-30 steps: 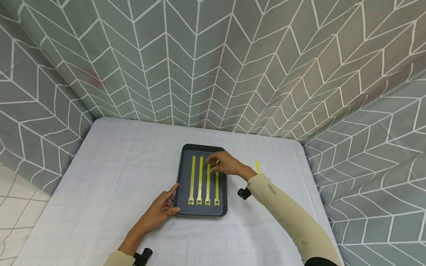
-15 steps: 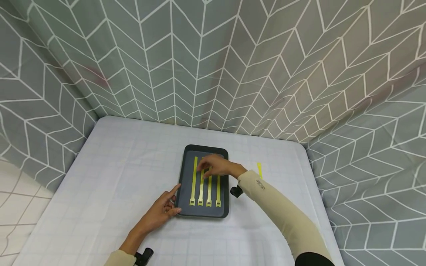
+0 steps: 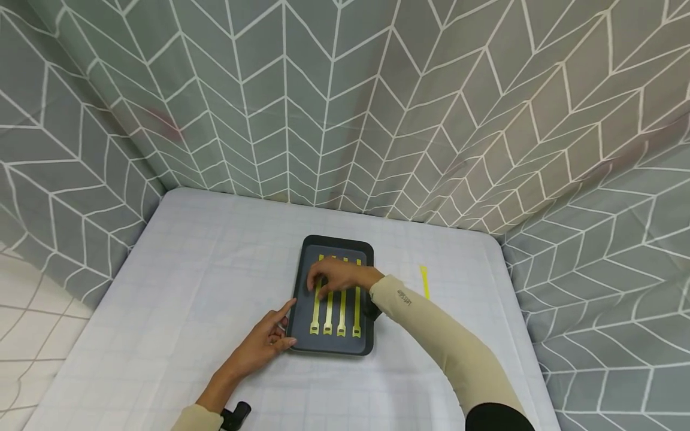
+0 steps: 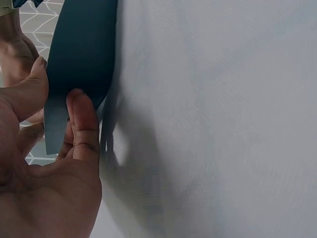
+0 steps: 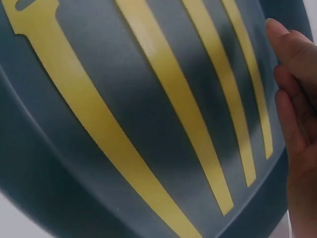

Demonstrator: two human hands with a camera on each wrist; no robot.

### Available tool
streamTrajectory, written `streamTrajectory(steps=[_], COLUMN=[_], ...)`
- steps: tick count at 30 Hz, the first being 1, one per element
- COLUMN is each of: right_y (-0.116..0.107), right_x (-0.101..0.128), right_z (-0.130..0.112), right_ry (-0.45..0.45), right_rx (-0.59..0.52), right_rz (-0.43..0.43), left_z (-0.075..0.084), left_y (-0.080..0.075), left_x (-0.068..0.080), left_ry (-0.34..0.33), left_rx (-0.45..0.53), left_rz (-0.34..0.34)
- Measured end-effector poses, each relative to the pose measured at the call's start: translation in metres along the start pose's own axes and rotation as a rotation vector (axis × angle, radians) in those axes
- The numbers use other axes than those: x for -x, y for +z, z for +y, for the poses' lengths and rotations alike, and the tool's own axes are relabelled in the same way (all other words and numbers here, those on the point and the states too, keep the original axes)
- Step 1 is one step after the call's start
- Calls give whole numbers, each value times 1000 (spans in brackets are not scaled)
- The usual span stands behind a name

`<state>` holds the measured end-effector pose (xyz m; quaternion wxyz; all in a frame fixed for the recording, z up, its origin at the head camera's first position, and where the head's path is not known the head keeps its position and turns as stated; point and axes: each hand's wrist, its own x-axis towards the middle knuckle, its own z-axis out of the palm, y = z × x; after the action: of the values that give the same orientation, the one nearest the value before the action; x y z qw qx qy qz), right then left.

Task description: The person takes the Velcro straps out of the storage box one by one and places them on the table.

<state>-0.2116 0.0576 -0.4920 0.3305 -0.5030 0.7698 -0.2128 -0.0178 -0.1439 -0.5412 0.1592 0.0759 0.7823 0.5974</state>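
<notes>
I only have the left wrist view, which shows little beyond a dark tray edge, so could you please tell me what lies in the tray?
Observer: Four yellow strips lie side by side in the dark tray.
Operator: Thank you. Where is the right hand?
Observer: The right hand is over the strips' far halves, reaching toward the leftmost one.
Operator: Is anything yellow outside the tray?
Observer: Yes, a fifth yellow strip lies on the white table, right of the tray.

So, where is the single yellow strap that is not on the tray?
In the head view, the loose yellow strap lies on the white table, right of the dark tray, just beyond the right forearm.
</notes>
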Motion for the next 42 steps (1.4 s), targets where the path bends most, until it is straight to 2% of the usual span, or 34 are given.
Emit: streamTrajectory(steps=[6, 18, 27, 36, 42], right_y=[6, 15, 16, 19, 18], right_x=[-2, -3, -4, -4, -2], right_z=[1, 3, 0, -4, -6], right_ry=[-6, -49, -70, -23, -40], right_rx=[90, 274, 319, 354, 387], right_rz=[-32, -42, -49, -49, -32], left_z=[2, 1, 2, 3, 2], left_y=[1, 2, 2, 2, 2], left_x=[-1, -1, -1, -1, -1], left_ry=[-5, 4, 13, 8, 15], left_rx=[-3, -13, -21, -24, -11], left_rz=[2, 6, 6, 2, -9])
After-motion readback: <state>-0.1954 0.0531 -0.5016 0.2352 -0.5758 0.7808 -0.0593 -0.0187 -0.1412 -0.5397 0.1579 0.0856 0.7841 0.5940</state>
